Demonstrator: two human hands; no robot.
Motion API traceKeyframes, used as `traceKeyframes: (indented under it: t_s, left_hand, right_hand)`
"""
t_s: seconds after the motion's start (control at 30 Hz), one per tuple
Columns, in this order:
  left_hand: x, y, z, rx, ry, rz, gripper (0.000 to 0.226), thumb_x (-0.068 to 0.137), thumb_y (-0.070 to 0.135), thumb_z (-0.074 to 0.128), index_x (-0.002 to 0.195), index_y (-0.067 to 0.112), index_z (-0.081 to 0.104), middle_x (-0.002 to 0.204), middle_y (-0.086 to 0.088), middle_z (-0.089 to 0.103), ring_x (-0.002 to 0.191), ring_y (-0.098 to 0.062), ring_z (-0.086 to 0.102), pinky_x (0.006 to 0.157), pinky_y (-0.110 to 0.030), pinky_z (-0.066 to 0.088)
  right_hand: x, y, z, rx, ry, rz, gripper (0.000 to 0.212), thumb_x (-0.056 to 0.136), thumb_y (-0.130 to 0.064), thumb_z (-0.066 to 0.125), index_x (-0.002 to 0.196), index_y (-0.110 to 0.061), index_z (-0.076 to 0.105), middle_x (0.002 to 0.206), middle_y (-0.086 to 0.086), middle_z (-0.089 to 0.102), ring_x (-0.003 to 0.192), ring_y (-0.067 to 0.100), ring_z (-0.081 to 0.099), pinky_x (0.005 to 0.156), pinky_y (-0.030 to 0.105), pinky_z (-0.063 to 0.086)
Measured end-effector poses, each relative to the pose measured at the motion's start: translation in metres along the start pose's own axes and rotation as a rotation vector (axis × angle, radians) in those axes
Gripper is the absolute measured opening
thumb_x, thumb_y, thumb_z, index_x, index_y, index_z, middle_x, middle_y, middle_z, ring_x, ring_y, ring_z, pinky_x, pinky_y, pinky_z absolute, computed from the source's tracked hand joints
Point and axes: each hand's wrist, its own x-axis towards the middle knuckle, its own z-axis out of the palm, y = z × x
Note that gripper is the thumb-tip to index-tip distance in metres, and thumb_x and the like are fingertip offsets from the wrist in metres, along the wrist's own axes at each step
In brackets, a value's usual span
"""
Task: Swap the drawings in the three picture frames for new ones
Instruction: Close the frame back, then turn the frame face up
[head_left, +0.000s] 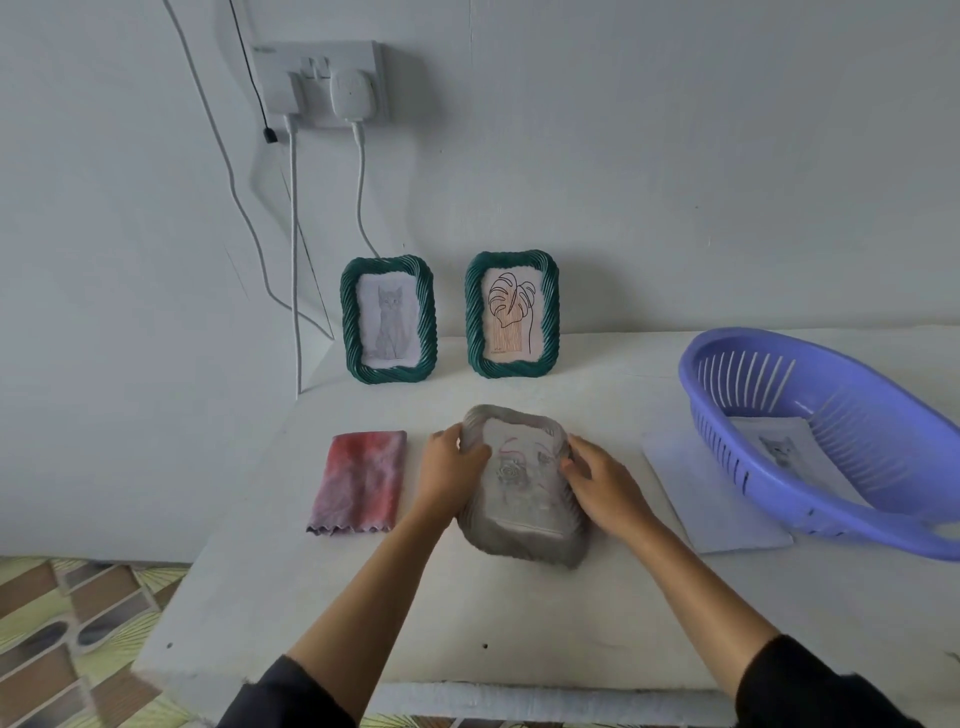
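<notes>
A folded red cloth (358, 480) lies on the table (467, 613), with a green cat-drawing frame (388, 319) standing behind it. The left hand (449, 462) and right hand (602, 483) each curl round a side of a motion-blurred frame (524, 493) mid-table. A green leaf-drawing frame (512, 314) stands behind that. A purple basket (841, 431) sits far right.

Reddish cloth (361, 480) and purple basket (857, 421) lie on the white table (467, 613).

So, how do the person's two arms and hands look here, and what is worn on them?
Both arms wear black fabric sleeves. The left sleeve and the right sleeve end near the elbow, so the forearms are bare. The left hand and the right hand are bare too: no glove, watch or bracelet shows on either.
</notes>
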Motion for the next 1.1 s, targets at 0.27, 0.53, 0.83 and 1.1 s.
traceKeyframes:
  t_s: [0.27,0.53,0.83,1.1]
  left_hand:
    - [0.001,-0.033,0.017,0.476,0.033,0.098,0.042,0.092,0.03,0.044,0.128,0.008,0.051,0.149,-0.011,0.031,0.138,-0.028,0.021,0.113,-0.033,0.02]
    - [0.002,-0.034,0.013,0.497,0.055,0.104,0.05,0.096,0.042,0.037,0.136,0.012,0.044,0.151,-0.012,0.027,0.141,-0.029,0.019,0.115,-0.037,0.016]
    - [0.024,-0.049,-0.048,0.619,0.279,-0.361,0.091,0.079,0.056,0.055,0.147,0.017,0.009,0.146,-0.02,0.022,0.135,-0.041,0.024,0.111,-0.051,0.02]
    - [0.019,-0.045,-0.056,0.452,0.338,-0.344,0.063,0.081,0.038,0.061,0.128,0.007,0.034,0.126,-0.02,0.038,0.116,-0.042,0.044,0.093,-0.046,0.041]
  right_hand:
    - [-0.002,0.015,0.014,-0.226,0.065,-0.043,0.047,0.099,-0.02,0.035,0.143,-0.006,0.03,0.152,0.009,0.029,0.14,0.018,0.028,0.114,0.027,0.017]
    - [0.0,0.018,0.014,-0.25,0.06,-0.059,0.047,0.099,-0.02,0.034,0.143,-0.006,0.028,0.153,0.008,0.029,0.141,0.017,0.026,0.115,0.026,0.014]
    - [-0.002,0.016,0.013,-0.213,0.049,-0.034,0.047,0.099,-0.021,0.034,0.144,-0.008,0.028,0.153,0.006,0.027,0.142,0.016,0.024,0.116,0.027,0.014]
    - [-0.002,0.015,0.01,-0.149,0.024,-0.013,0.048,0.099,-0.024,0.037,0.144,-0.009,0.028,0.154,0.005,0.027,0.142,0.015,0.024,0.116,0.027,0.016]
